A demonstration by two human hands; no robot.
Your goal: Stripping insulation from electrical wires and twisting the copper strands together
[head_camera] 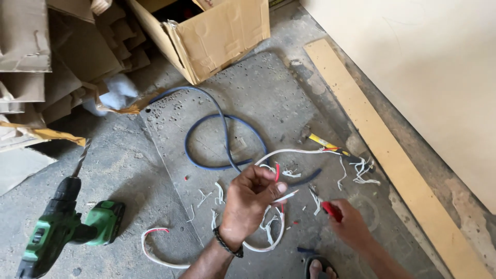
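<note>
A drill (pixel 62 227) is laid on the floor (pixel 124 175) at the left, with stacked cardboard sheets (pixel 46 62) behind it. An open box (pixel 206 36) is set at the far middle, and a looped cable (pixel 222 139) is spread in front of it. The left hand (pixel 251 201) is held nearer than the loop, with a wire (pixel 289 153) pinched in its fingers (pixel 271 190). The right hand (pixel 351 222) is found to its right, closed round a tool (pixel 330 210). A hammer (pixel 323 141) is laid behind that, and a plank (pixel 382 150) is laid along the wall (pixel 429 77) at the right.

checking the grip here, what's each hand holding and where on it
The left hand pinches a white cable near its stripped end, where a red wire sticks up. The right hand grips a red-handled tool by its handle.
</note>
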